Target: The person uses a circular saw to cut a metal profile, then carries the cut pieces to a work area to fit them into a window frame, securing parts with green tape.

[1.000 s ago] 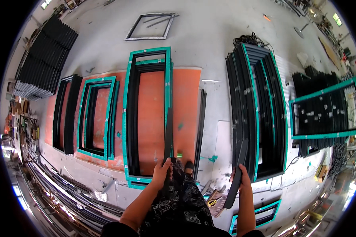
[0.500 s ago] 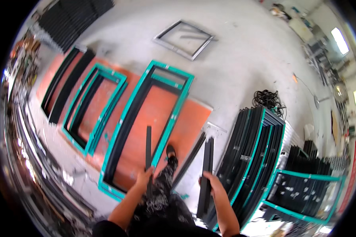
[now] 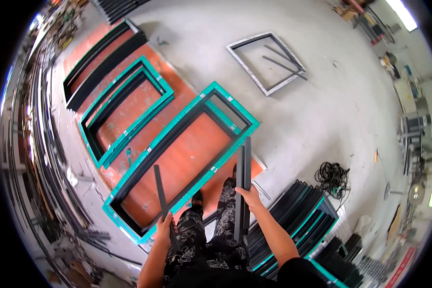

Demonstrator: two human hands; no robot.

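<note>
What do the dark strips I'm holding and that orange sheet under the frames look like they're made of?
Dark strips: probably metal, perhaps coated aluminium, with a matte grey-black finish; they look straight and crisp-edged. Orange sheet: possibly painted board or plastic, dull, with pale scuffs and specks; which one is unclear.

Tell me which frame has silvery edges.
The silvery frame lying apart on the grey floor, with two dark strips over it; the other frames show green or black edges.
</note>
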